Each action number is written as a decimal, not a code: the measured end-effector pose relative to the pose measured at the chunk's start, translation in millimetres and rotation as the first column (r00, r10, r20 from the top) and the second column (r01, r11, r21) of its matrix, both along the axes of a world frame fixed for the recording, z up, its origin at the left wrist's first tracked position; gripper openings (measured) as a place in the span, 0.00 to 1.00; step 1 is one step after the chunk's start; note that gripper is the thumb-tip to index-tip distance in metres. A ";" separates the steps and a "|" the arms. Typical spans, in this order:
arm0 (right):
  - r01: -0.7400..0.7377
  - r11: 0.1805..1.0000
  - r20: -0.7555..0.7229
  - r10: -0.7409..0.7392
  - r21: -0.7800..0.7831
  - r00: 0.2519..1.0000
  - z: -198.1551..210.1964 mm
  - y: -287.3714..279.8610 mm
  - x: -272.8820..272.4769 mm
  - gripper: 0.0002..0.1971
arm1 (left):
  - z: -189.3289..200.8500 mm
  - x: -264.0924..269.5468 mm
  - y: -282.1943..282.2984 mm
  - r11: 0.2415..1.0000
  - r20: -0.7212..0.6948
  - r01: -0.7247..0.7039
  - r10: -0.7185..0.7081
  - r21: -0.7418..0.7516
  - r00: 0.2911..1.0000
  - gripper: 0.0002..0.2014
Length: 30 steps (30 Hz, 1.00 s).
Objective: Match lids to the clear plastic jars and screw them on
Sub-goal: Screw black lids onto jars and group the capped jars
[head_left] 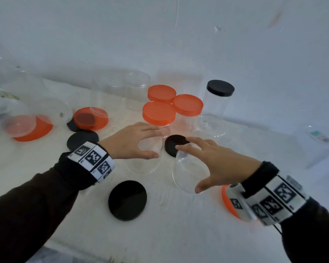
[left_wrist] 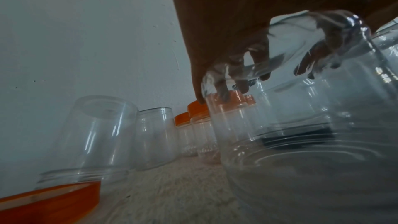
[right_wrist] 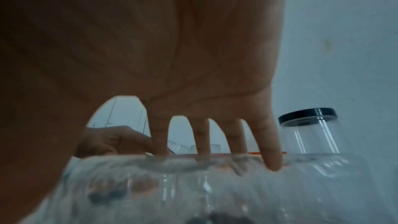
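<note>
Left hand (head_left: 135, 142) curled round inverted clear jar (head_left: 144, 160), centre. Right hand (head_left: 211, 164) spread over second jar (head_left: 186, 177), at 4 o'clock. Turn mouths up; take black lid (head_left: 174, 144) at 12.

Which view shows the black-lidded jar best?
The head view: the black-lidded jar stands whole and sharp at the back right. The right wrist view shows only its lid and upper wall past the fingers. In the left wrist view I cannot pick it out.

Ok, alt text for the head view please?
Each hand grips the base of an upturned clear jar: left hand, right hand. Loose black and orange lids lie around them; behind stand three orange-lidded jars and one black-lidded jar.
</note>
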State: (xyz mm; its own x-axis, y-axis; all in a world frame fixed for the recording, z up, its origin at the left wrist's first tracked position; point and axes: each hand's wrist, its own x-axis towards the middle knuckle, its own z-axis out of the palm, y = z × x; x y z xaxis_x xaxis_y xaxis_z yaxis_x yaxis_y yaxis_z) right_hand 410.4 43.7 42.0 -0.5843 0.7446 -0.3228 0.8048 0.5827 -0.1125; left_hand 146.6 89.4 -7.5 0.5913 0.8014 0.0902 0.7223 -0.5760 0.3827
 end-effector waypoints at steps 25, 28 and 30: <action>0.640 0.686 -0.765 -0.188 0.347 0.616 27.8 -55.5 114.2 0.46 | -1.7 199.0 -40.7 0.769 -0.226 0.632 -0.635 -0.096 0.738 0.39; 0.660 0.676 -0.785 -0.195 0.326 0.588 24.3 -58.8 121.1 0.46 | -10.6 217.8 -38.9 0.741 -0.310 0.664 -0.658 -0.100 0.686 0.45; 0.667 0.678 -0.800 -0.194 0.309 0.568 21.5 -59.7 124.8 0.46 | -14.8 226.1 -36.8 0.739 -0.342 0.666 -0.656 -0.106 0.673 0.47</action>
State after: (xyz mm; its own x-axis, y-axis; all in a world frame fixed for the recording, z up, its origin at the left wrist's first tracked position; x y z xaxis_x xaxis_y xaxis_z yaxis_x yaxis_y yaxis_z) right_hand 535.2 -16.0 63.6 0.0096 0.8469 0.5317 0.7917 0.3184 -0.5214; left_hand 372.7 52.6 -22.2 0.9605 0.1903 -0.2031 0.2262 -0.9589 0.1711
